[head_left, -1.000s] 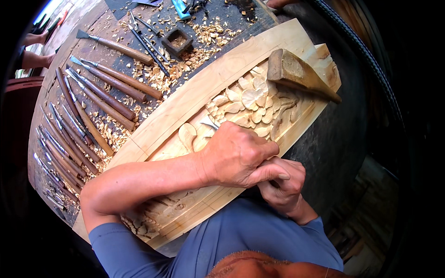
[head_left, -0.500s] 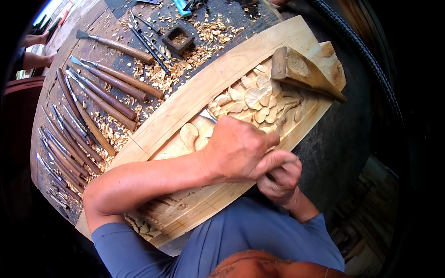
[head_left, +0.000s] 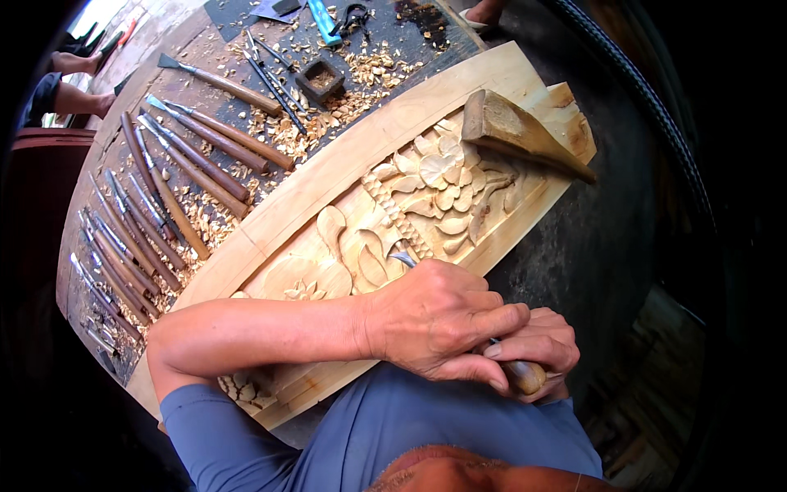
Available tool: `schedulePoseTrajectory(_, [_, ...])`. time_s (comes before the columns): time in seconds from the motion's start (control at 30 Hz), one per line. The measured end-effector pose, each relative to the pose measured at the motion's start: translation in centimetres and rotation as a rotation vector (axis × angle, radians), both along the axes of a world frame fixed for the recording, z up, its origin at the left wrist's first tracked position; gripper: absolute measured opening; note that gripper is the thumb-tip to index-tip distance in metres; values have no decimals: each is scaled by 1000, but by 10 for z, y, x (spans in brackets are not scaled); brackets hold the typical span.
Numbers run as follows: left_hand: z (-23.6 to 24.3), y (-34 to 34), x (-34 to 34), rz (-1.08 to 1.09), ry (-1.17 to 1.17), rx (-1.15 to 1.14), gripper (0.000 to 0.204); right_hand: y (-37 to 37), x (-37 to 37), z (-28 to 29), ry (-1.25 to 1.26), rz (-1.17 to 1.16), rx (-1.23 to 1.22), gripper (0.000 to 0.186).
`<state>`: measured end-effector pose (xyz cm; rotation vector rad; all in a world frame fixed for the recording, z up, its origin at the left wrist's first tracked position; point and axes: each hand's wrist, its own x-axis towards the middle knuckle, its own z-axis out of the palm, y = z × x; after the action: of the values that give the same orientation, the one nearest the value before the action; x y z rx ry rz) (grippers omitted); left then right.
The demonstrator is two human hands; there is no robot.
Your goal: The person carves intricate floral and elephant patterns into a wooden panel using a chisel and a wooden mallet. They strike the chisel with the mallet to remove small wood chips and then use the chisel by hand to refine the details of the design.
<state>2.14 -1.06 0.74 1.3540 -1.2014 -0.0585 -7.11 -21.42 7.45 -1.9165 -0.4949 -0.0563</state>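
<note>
The left elbow (head_left: 160,344) is bent and swung well out to the side, with the left forearm (head_left: 262,332) running nearly level toward the right and into a roughly straight left wrist (head_left: 367,328). Back upward, the left grip (head_left: 438,320) is tightly curled, its index finger (head_left: 502,318) bent and its left thumb (head_left: 471,371) stretched out toward the right grip (head_left: 541,343). The two touch; the right is folded closed as well, one digit tip (head_left: 493,350) pointing left, and its forearm is mostly hidden.
</note>
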Motion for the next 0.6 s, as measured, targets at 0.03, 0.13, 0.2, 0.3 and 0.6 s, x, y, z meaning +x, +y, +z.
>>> schedulePoseTrajectory(0.03, [5,2,-4,-18,18,20,68,-3,-3,3,-6,28,33,20])
schedulePoseTrajectory(0.13, [17,16,9,277,-215,74,76,-12,11,19,-27,-170,-59,23])
schedulePoseTrajectory(0.2, [15,52,19,475,-316,201,64,-5,32,18,-129,-399,63,22])
schedulePoseTrajectory(0.3, [0,108,28,691,-250,384,31,24,97,13,-153,-436,308,19])
schedulePoseTrajectory(0.6, [-52,164,4,918,267,338,12,81,228,-49,-14,-206,298,17])
